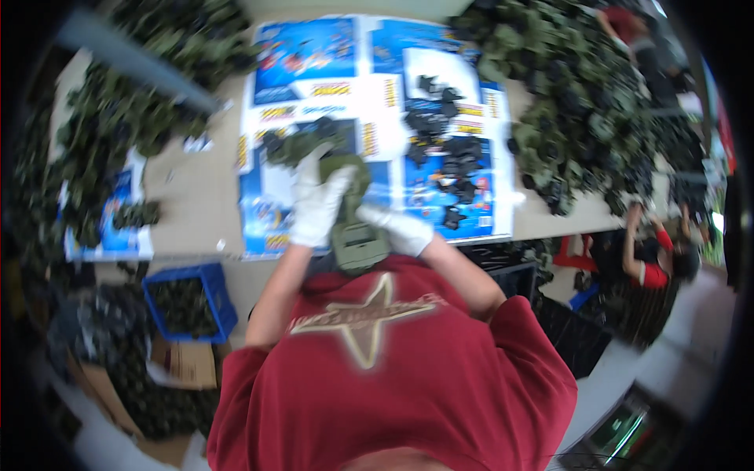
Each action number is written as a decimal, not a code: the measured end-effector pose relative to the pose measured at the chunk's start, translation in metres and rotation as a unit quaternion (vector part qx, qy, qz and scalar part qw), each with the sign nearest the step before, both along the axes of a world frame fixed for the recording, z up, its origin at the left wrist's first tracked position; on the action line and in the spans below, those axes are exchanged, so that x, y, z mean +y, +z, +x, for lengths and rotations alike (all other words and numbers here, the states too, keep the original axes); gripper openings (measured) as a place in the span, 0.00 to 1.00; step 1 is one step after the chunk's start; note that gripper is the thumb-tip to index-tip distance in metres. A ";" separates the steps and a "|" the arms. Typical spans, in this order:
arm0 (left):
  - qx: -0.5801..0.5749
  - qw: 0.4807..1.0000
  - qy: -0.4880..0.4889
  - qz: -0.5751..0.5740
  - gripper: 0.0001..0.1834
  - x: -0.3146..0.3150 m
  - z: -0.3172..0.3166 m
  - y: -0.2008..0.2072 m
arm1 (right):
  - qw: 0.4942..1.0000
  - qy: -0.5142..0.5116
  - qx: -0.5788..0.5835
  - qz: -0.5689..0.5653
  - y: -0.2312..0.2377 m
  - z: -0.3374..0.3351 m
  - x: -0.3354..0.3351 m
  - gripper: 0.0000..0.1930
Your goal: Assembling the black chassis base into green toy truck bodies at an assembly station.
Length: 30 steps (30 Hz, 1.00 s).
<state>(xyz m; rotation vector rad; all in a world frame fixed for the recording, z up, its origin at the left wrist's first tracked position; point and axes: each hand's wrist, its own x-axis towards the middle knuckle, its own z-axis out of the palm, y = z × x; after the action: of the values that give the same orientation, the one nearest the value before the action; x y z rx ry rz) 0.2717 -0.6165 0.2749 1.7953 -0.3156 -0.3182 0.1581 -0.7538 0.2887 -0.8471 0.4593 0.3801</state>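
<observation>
Both my hands are in white gloves, close to my body over the near edge of the table. My left hand has its fingers closed around an olive-green piece. This piece is long, with a boxy, pocket-like lower end hanging toward my shirt. My right hand grips the same piece from its right side; its fingertips are partly hidden and blurred. Just beyond my left hand lies a small heap of olive-green pieces with dark parts. Several small black parts are scattered to the right, beyond my right hand.
Printed blue-and-white sheets cover the table's middle. Large heaps of green and black pieces lie at the left and right. A blue crate and a cardboard box stand below left. A co-worker is at the right.
</observation>
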 end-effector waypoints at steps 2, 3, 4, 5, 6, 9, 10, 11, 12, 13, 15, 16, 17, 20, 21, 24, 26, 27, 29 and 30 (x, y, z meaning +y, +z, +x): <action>-0.141 0.984 -0.105 0.022 0.23 0.003 0.022 -0.017 | 0.863 0.060 -0.381 -0.327 -0.039 -0.023 -0.010 0.22; -0.227 0.969 -0.082 0.049 0.22 0.007 0.035 -0.026 | 0.984 -0.012 -0.153 -0.092 -0.018 -0.015 -0.023 0.20; -0.317 0.936 -0.057 0.139 0.24 0.007 0.051 -0.023 | 0.978 -0.094 0.083 0.166 0.002 -0.003 -0.038 0.19; -0.300 0.928 -0.042 0.216 0.28 0.009 0.062 -0.012 | 0.973 -0.190 0.038 0.123 -0.006 0.000 -0.069 0.21; -0.301 0.898 -0.032 0.320 0.38 0.018 0.076 -0.027 | 0.962 -0.222 0.011 -0.161 0.032 0.006 -0.099 0.25; -0.232 0.839 -0.088 0.484 0.55 0.026 0.092 -0.021 | 0.828 -0.415 -0.286 -0.246 0.102 0.024 -0.221 0.33; -0.194 0.823 -0.115 0.522 0.59 0.027 0.097 -0.019 | 0.810 -0.415 -0.412 -0.046 0.119 0.013 -0.261 0.35; -0.205 0.817 -0.142 0.519 0.61 0.023 0.099 -0.013 | 0.738 -0.566 -0.356 -0.087 0.130 0.000 -0.293 0.33; -0.210 0.793 -0.144 0.554 0.56 0.017 0.096 -0.005 | 0.701 -0.610 -0.353 -0.110 0.134 0.003 -0.315 0.31; -0.257 0.801 -0.127 0.525 0.54 0.021 0.102 -0.030 | 0.724 -0.579 -0.349 -0.136 0.125 -0.001 -0.329 0.19; -0.285 0.805 -0.127 0.505 0.50 0.025 0.107 -0.054 | 0.792 -0.523 -0.258 -0.182 0.095 0.016 -0.295 0.16; -0.262 0.803 -0.137 0.517 0.48 0.023 0.100 -0.047 | 0.844 -0.454 -0.234 -0.166 0.056 0.020 -0.285 0.17; -0.237 0.803 -0.156 0.524 0.41 0.018 0.096 -0.028 | 0.872 -0.387 -0.146 -0.262 0.020 0.016 -0.268 0.18; -0.176 0.802 -0.210 0.531 0.42 0.032 0.093 -0.008 | 0.856 -0.221 0.058 -0.463 -0.009 0.029 -0.172 0.21; -0.086 0.832 -0.246 0.490 0.43 0.038 0.096 -0.001 | 0.855 -0.193 0.061 -0.478 -0.025 0.029 -0.156 0.21; 0.151 0.787 -0.387 0.456 0.43 0.044 0.103 0.023 | 0.745 -0.058 0.083 -0.660 -0.084 0.029 -0.137 0.20; 0.142 0.758 -0.423 0.476 0.35 0.045 0.097 0.029 | 0.635 0.029 0.115 -0.763 -0.053 0.042 -0.110 0.19; -0.038 0.707 -0.442 0.551 0.30 0.045 0.091 0.034 | 0.613 0.069 0.135 -0.776 -0.044 0.049 -0.101 0.21; -0.257 0.598 -0.443 0.617 0.21 0.034 0.082 0.035 | 0.574 0.130 0.162 -0.792 -0.046 0.058 -0.092 0.26; -0.257 0.597 -0.443 0.617 0.21 0.034 0.081 0.034 | 0.574 0.130 0.162 -0.792 -0.051 0.060 -0.090 0.26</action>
<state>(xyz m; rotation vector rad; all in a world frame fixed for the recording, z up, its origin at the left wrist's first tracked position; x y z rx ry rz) 0.3526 -0.5826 0.3086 2.9618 -1.8099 -0.8539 0.2178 -0.8437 0.2374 -2.6896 1.0476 0.3174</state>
